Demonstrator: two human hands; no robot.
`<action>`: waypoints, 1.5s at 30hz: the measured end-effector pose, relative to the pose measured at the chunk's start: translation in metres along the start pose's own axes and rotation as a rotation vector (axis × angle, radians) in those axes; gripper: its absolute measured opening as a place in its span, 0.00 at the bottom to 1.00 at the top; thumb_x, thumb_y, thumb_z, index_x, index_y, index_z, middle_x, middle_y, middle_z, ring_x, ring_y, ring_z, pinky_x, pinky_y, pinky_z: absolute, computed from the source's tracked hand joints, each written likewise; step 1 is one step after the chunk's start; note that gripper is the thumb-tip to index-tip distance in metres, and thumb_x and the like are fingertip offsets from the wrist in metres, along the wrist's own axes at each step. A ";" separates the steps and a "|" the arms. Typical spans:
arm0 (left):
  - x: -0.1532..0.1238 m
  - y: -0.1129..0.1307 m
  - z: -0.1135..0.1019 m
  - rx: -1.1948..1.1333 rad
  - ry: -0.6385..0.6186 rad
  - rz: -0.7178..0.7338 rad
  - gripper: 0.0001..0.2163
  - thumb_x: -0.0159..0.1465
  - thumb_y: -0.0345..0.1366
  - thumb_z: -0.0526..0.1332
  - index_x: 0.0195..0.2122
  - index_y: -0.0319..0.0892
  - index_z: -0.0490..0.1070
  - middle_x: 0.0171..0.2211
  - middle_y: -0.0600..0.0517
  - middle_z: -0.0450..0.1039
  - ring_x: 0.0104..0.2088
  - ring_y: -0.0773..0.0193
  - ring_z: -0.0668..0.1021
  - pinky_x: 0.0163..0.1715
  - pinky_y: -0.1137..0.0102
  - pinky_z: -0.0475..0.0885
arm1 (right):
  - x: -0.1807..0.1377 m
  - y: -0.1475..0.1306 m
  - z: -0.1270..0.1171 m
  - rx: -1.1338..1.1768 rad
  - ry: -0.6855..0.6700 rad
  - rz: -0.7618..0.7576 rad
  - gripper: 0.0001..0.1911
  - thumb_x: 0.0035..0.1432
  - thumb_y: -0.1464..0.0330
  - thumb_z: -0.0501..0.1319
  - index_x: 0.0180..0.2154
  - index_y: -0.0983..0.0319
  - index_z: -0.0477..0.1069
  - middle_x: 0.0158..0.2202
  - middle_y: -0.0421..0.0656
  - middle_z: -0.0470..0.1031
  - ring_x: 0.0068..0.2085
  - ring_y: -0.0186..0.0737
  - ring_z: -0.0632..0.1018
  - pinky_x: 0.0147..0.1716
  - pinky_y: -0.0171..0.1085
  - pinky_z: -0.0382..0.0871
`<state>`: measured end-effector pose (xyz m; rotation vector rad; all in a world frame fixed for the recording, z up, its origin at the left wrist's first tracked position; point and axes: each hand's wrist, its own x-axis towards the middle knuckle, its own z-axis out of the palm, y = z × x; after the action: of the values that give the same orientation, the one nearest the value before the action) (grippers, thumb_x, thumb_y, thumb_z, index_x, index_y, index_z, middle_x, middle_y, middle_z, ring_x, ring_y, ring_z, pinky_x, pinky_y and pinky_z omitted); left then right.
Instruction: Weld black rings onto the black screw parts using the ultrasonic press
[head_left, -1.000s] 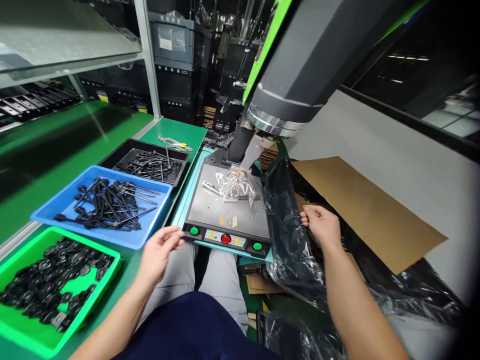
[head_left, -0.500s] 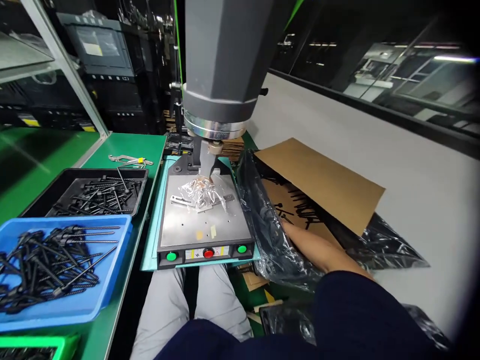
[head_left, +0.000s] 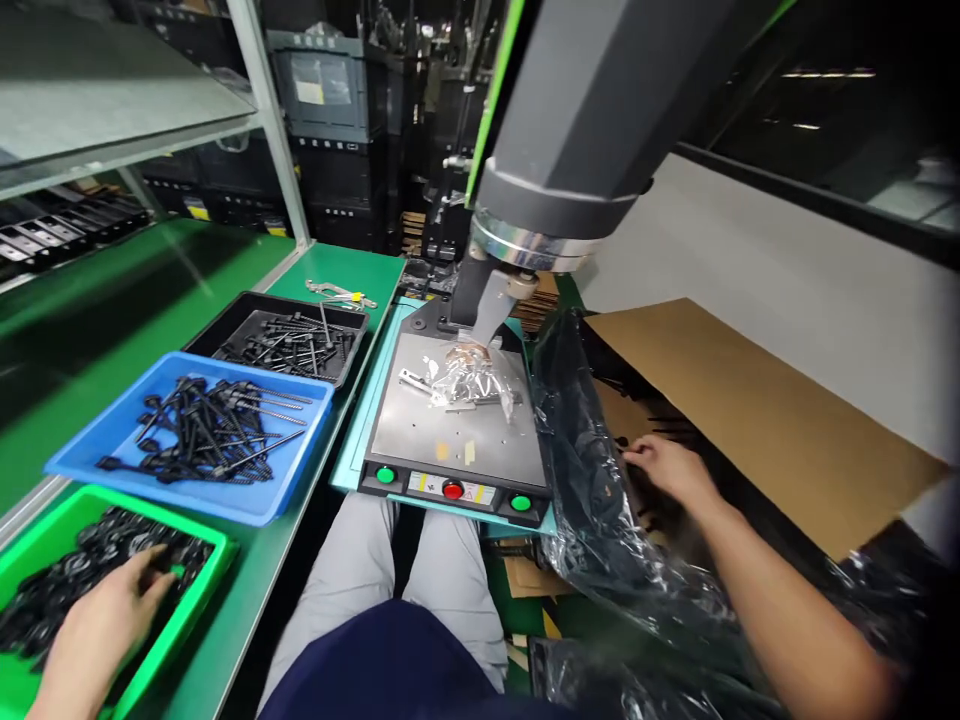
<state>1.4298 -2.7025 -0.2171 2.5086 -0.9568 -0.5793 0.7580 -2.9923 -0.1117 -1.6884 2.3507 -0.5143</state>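
Observation:
My left hand (head_left: 105, 625) reaches into the green tray (head_left: 191, 600) at the bottom left, fingers curled down among the small black round parts (head_left: 75, 585); what it grips is hidden. My right hand (head_left: 667, 465) is over the cardboard box (head_left: 757, 420) lined with a black plastic bag (head_left: 592, 470), fingers bent at the bag's edge beside black parts inside. Between my hands stands the press machine, with its metal plate (head_left: 457, 420) holding a crinkled clear film piece (head_left: 469, 378) under the grey head (head_left: 592, 110).
A blue tray (head_left: 90, 455) of black pins and a black tray (head_left: 232, 320) of more pins lie on the green bench. Pliers (head_left: 337, 293) rest behind them. Green and red buttons (head_left: 452, 489) front the machine. A shelf frame (head_left: 262, 110) stands at left.
The view swung right and back left. My left hand dropped from the machine's front edge into the green tray. My right hand went from the bag's rim into the box.

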 end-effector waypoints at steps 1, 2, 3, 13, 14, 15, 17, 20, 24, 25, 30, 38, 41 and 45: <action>-0.005 0.000 -0.003 0.026 0.007 0.023 0.11 0.45 0.53 0.57 0.20 0.54 0.71 0.19 0.56 0.75 0.24 0.49 0.76 0.29 0.65 0.63 | -0.007 0.001 -0.011 0.105 0.029 0.091 0.12 0.44 0.74 0.70 0.18 0.58 0.68 0.21 0.46 0.74 0.25 0.44 0.75 0.29 0.41 0.62; -0.009 0.001 -0.006 0.051 0.016 0.055 0.11 0.46 0.52 0.56 0.20 0.54 0.71 0.21 0.55 0.76 0.26 0.49 0.76 0.30 0.65 0.64 | -0.016 0.002 -0.021 0.255 0.094 0.176 0.12 0.46 0.71 0.70 0.20 0.57 0.68 0.21 0.47 0.74 0.25 0.44 0.76 0.29 0.42 0.64; -0.012 0.000 -0.009 0.077 0.028 0.093 0.11 0.47 0.51 0.56 0.20 0.53 0.71 0.22 0.54 0.77 0.27 0.49 0.76 0.30 0.65 0.64 | -0.026 0.002 -0.029 0.432 0.173 0.206 0.11 0.48 0.68 0.70 0.23 0.56 0.69 0.23 0.46 0.74 0.26 0.44 0.76 0.30 0.43 0.66; -0.019 0.013 -0.029 -0.053 0.159 -0.031 0.10 0.51 0.42 0.62 0.32 0.45 0.74 0.31 0.52 0.79 0.34 0.54 0.78 0.35 0.66 0.70 | -0.152 -0.061 0.022 1.204 -0.141 0.061 0.21 0.27 0.65 0.80 0.25 0.57 0.73 0.29 0.37 0.77 0.29 0.36 0.81 0.27 0.31 0.79; -0.022 0.023 -0.027 -0.207 0.136 -0.054 0.11 0.51 0.42 0.64 0.33 0.45 0.74 0.32 0.52 0.80 0.33 0.55 0.78 0.36 0.65 0.71 | -0.165 -0.074 0.040 1.210 -0.254 0.084 0.22 0.26 0.64 0.80 0.27 0.58 0.75 0.29 0.38 0.77 0.28 0.36 0.81 0.26 0.31 0.79; -0.025 0.035 -0.024 -0.393 0.095 -0.050 0.13 0.50 0.42 0.66 0.36 0.44 0.75 0.33 0.52 0.80 0.33 0.56 0.79 0.37 0.65 0.72 | -0.178 -0.089 0.058 1.224 -0.359 0.095 0.22 0.28 0.63 0.80 0.29 0.59 0.76 0.29 0.40 0.78 0.28 0.37 0.81 0.26 0.31 0.79; -0.033 0.065 -0.014 -0.794 -0.028 0.017 0.21 0.48 0.43 0.71 0.43 0.43 0.76 0.35 0.49 0.81 0.35 0.56 0.81 0.40 0.62 0.74 | -0.205 -0.122 0.091 1.273 -0.518 0.083 0.21 0.34 0.61 0.79 0.32 0.60 0.77 0.28 0.41 0.78 0.28 0.38 0.81 0.26 0.33 0.79; -0.047 0.116 0.010 -1.171 -0.237 0.117 0.23 0.42 0.42 0.77 0.39 0.40 0.79 0.36 0.46 0.81 0.35 0.54 0.82 0.42 0.59 0.76 | -0.239 -0.169 0.129 1.376 -0.630 0.055 0.20 0.39 0.58 0.77 0.32 0.61 0.76 0.26 0.41 0.77 0.26 0.37 0.80 0.23 0.33 0.76; -0.063 0.170 0.046 -1.453 -0.334 0.144 0.17 0.42 0.40 0.78 0.32 0.41 0.81 0.40 0.44 0.82 0.39 0.54 0.82 0.43 0.59 0.76 | -0.259 -0.206 0.151 1.488 -0.631 0.073 0.19 0.44 0.56 0.75 0.32 0.61 0.75 0.25 0.39 0.74 0.26 0.36 0.78 0.21 0.32 0.73; -0.065 0.178 0.053 -1.490 -0.348 0.148 0.16 0.42 0.39 0.77 0.32 0.42 0.81 0.40 0.44 0.82 0.40 0.54 0.82 0.44 0.59 0.76 | -0.261 -0.210 0.153 1.501 -0.624 0.086 0.19 0.45 0.56 0.74 0.33 0.61 0.75 0.25 0.39 0.74 0.26 0.36 0.78 0.22 0.32 0.72; -0.071 0.196 0.079 -1.527 -0.367 0.194 0.14 0.45 0.40 0.77 0.32 0.42 0.82 0.42 0.43 0.82 0.43 0.54 0.81 0.44 0.60 0.76 | -0.266 -0.209 0.156 1.560 -0.558 0.195 0.20 0.44 0.56 0.75 0.34 0.62 0.75 0.27 0.39 0.74 0.26 0.33 0.77 0.22 0.31 0.71; -0.063 0.199 0.091 -1.383 -0.264 0.418 0.09 0.52 0.39 0.73 0.34 0.43 0.82 0.41 0.46 0.82 0.44 0.55 0.81 0.47 0.60 0.76 | -0.268 -0.193 0.153 1.334 -0.363 0.056 0.22 0.52 0.50 0.68 0.35 0.63 0.75 0.19 0.36 0.70 0.19 0.31 0.72 0.15 0.29 0.63; -0.057 0.196 0.092 -1.310 -0.264 0.439 0.09 0.53 0.40 0.73 0.33 0.42 0.82 0.40 0.46 0.82 0.43 0.56 0.81 0.45 0.62 0.76 | -0.262 -0.185 0.149 1.249 -0.405 -0.017 0.21 0.55 0.51 0.67 0.34 0.63 0.76 0.17 0.35 0.69 0.17 0.31 0.70 0.15 0.29 0.61; -0.057 0.194 0.091 -1.248 -0.283 0.470 0.08 0.54 0.40 0.72 0.31 0.42 0.81 0.39 0.46 0.82 0.41 0.57 0.81 0.41 0.64 0.77 | -0.258 -0.181 0.147 1.248 -0.400 -0.043 0.19 0.57 0.52 0.65 0.32 0.62 0.75 0.17 0.35 0.69 0.16 0.30 0.70 0.14 0.29 0.60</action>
<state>1.2421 -2.8163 -0.1845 1.0847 -0.8260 -0.9738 1.0533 -2.8240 -0.1854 -1.0453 1.1792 -1.1700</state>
